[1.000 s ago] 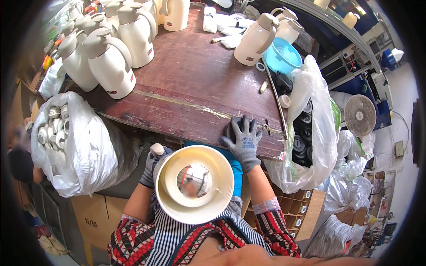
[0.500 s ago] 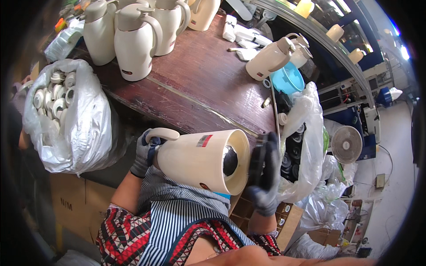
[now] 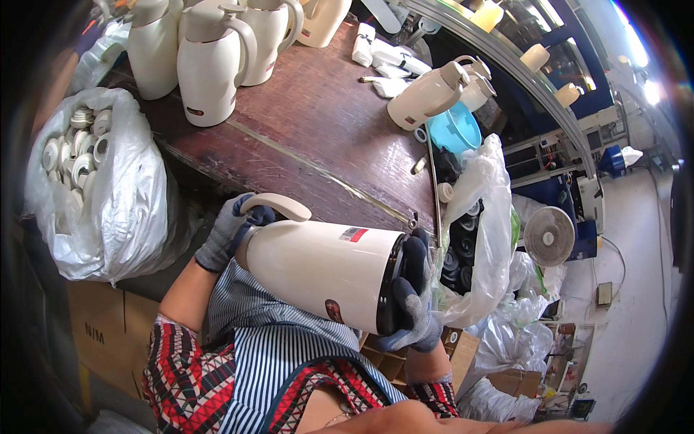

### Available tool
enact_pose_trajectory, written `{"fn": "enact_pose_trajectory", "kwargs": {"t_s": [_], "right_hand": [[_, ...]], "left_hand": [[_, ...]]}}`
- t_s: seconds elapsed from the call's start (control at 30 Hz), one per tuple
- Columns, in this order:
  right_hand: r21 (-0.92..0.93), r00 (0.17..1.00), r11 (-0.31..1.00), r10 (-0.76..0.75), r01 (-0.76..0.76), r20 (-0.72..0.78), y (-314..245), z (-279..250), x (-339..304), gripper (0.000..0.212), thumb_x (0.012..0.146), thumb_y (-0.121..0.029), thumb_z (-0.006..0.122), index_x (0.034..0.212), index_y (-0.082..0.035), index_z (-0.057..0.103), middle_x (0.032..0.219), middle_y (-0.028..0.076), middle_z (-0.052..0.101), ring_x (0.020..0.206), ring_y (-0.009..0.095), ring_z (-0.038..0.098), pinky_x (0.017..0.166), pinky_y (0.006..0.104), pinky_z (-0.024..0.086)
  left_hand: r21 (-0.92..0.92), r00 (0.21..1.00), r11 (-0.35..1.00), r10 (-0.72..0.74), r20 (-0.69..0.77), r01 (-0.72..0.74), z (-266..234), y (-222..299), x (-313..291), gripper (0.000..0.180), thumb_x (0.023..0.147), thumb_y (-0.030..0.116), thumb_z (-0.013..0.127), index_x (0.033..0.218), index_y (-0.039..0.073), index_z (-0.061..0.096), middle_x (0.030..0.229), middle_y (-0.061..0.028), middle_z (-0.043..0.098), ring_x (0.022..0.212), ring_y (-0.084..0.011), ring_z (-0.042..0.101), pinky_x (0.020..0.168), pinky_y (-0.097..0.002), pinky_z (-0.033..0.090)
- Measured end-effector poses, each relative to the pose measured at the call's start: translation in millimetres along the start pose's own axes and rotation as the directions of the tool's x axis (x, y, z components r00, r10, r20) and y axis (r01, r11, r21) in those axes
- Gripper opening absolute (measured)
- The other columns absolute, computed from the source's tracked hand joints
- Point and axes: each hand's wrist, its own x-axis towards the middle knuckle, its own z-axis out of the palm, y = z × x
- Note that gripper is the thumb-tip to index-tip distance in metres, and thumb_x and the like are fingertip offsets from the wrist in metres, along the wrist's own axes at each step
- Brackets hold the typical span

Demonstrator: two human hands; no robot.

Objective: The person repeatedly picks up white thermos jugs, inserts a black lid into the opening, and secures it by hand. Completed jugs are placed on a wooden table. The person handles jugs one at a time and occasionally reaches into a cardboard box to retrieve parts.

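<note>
A cream vacuum jug (image 3: pixel 318 260) lies on its side in front of my body, its base toward the right. My gloved left hand (image 3: pixel 225 230) is closed round its neck end, with the thumb by the curved handle (image 3: pixel 278 205). A black base cap (image 3: pixel 390 286) covers the jug's bottom end. My gloved right hand (image 3: pixel 419 304) wraps its fingers round this cap and bears against it; the palm side is hidden. The jug's inside, along with its silver liner, is out of sight behind the cap.
Several cream jugs (image 3: pixel 207 69) stand on the dark red table (image 3: pixel 311 137) at the far left. A bag of white lids (image 3: pixel 137 210) is at the left. On the right are a tilted jug (image 3: pixel 425 98), a blue basin (image 3: pixel 457 126), a bag of black caps (image 3: pixel 484 217) and a fan (image 3: pixel 549 236).
My right hand has brought the black base cap onto the jug's open bottom, covering it. The jug has turned slightly, its base end lower. My left hand keeps its hold.
</note>
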Motion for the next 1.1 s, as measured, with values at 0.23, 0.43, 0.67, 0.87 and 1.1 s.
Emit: {"fn": "enact_pose_trajectory", "kwargs": {"t_s": [0.23,0.43,0.67,0.87,1.1], "right_hand": [[0.517,0.497,0.521,0.844,-0.679,-0.199,11,33,-24,0.089,0.102,-0.066,0.045,0.164,-0.004,0.028,0.169,0.019,0.028,0.154,0.032,0.032,0.125,0.0401,0.027],[0.161,0.798,0.833,0.554,-0.53,-0.237,13,-4,-43,0.091,0.102,-0.074,0.037,0.162,-0.005,0.034,0.167,0.02,0.031,0.152,0.039,0.035,0.124,0.0475,0.027],[0.229,0.781,0.801,0.595,-0.554,-0.191,49,32,-73,0.074,0.098,0.003,0.064,0.161,0.004,0.026,0.147,0.018,0.055,0.13,0.034,0.058,0.118,0.0414,0.039],[0.354,0.682,0.776,0.629,-0.522,-0.374,35,28,-66,0.087,0.103,-0.06,0.044,0.164,-0.002,0.023,0.154,0.019,0.046,0.139,0.032,0.049,0.119,0.0459,0.037],[0.519,0.74,0.661,0.668,-0.542,-0.078,80,48,-103,0.084,0.101,-0.051,0.055,0.164,-0.003,0.026,0.167,0.02,0.03,0.152,0.031,0.036,0.123,0.0434,0.031]], "left_hand": [[0.681,0.577,0.396,0.815,0.048,-0.616,30,75,-16,0.023,0.082,0.015,0.081,0.081,0.004,0.06,0.093,-0.014,0.073,0.084,-0.0332,0.073,0.073,-0.0414,0.059],[0.419,0.866,0.801,0.496,-0.064,-0.428,14,96,-8,0.008,0.089,0.006,0.062,0.083,0.001,0.062,0.087,-0.0086,0.069,0.078,-0.0208,0.065,0.071,-0.0317,0.053],[0.67,0.391,0.049,0.843,0.37,-0.741,48,108,-19,0.016,0.087,0.011,0.075,0.082,0.003,0.061,0.093,-0.0126,0.071,0.081,-0.029,0.072,0.074,-0.0372,0.059],[0.545,0.819,0.661,0.568,0.084,-0.515,29,117,-9,0.032,0.09,0.031,0.075,0.082,0.003,0.062,0.094,-0.0152,0.071,0.08,-0.0275,0.071,0.07,-0.0362,0.057],[0.622,0.403,-0.055,0.717,0.569,-0.781,55,116,-35,0.016,0.082,0.014,0.077,0.087,0.004,0.065,0.097,-0.0147,0.072,0.082,-0.0317,0.072,0.076,-0.0397,0.06]]}}
